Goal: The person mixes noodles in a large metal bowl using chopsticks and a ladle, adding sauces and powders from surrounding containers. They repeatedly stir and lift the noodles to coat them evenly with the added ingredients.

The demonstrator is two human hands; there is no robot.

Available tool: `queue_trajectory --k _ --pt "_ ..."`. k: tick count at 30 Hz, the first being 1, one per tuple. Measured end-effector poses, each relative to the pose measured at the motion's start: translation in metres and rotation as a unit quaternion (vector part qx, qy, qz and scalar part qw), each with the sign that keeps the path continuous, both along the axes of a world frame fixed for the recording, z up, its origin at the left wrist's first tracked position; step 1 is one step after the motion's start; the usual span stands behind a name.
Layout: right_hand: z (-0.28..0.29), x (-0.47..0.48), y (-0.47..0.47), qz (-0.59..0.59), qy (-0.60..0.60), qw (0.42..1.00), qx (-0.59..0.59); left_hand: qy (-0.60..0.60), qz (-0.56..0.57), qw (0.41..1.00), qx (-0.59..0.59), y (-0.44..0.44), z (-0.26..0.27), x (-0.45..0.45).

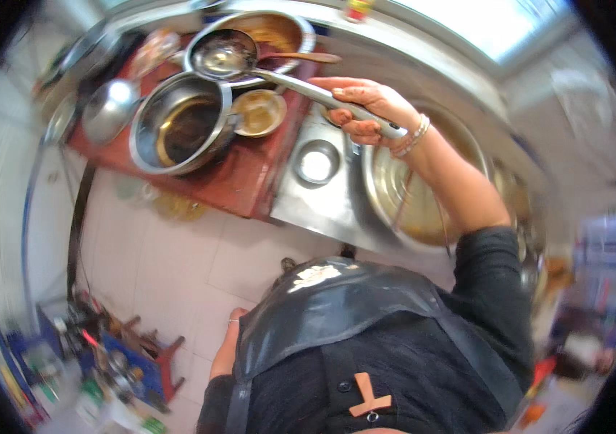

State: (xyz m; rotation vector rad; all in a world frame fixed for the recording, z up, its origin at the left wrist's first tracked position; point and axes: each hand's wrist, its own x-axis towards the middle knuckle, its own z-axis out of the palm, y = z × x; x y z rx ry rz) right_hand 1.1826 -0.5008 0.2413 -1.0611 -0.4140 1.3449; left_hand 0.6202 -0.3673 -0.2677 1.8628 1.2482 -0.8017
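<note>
My right hand (365,111) grips the long metal handle of a ladle (224,57), its fingers wrapped around the rear half. The round ladle bowl hangs over the near left rim of a wide steel basin (308,38) holding orange-brown food. A wooden-handled utensil (313,57) leans across that basin. Just below the ladle, a deep steel pot (139,146) has dark residue on its bottom. Beside it sits a small bowl (259,111) with a brownish coating. My left hand (237,313) hangs low by the dark apron, mostly hidden behind it.
A red-covered table (221,190) carries the pots and a domed metal lid (112,108). To its right is a steel counter (313,209) with a small round dish (317,161) and a large wok-like pan (376,195). A stool (164,369) stands lower left.
</note>
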Motion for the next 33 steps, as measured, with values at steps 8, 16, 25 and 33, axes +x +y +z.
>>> queue_trajectory --k 8,16,25,33 --pt "-0.002 0.04 -0.209 -0.159 -0.151 0.97 -0.106 -0.016 -0.07 0.997 -0.009 0.015 0.022 0.073" --pt "-0.149 0.095 -0.331 -0.282 -0.122 0.897 -0.318 -0.037 -0.086 0.996 -0.015 -0.019 0.113 0.197" --pt "-0.28 0.142 -0.373 -0.178 -0.55 0.672 -0.463 -0.028 -0.07 0.997 -0.002 -0.033 0.049 0.177" --pt "-0.253 0.137 -0.411 -0.231 -0.396 0.773 -0.438 -0.02 -0.069 0.997 0.008 -0.047 0.028 0.161"
